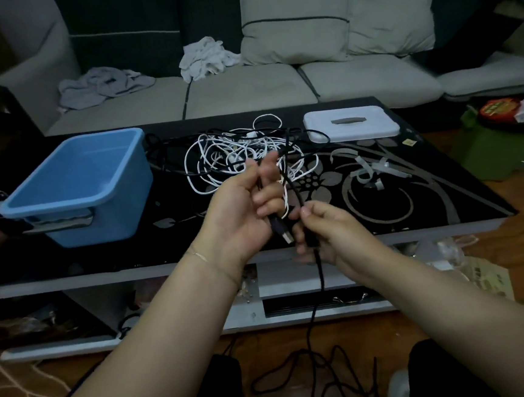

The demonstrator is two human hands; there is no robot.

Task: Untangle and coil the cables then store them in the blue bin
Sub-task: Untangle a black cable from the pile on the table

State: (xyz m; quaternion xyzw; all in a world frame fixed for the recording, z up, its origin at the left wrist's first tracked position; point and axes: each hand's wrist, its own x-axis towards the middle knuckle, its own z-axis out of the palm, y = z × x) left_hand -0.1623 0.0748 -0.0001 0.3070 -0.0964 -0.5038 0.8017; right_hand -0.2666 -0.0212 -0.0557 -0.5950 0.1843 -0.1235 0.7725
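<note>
While our left hand point(239, 206) curls its fingers round a black cable point(319, 275) just above its USB plug point(284, 232), our right hand point(327, 233) pinches the same cable a little lower, thumb against forefinger. From the right hand the cable drops past the table edge and lies in loose loops on the wooden floor between our knees; upward it runs back into the tangle of cables point(244, 155), white and black strands knotted together on the middle of the black glass table point(428, 190). We hold both hands close together, nearly touching, above the table's near edge. The blue bin point(79, 189) stands on the table's left part, just beside the tangle, with nothing seen inside it. A white lid point(352, 124) lies at the far right of the table. We can read no writing on the plug, bin or lid; a red package point(500, 108) on the floor at the right bears lettering too blurred to make out.
</note>
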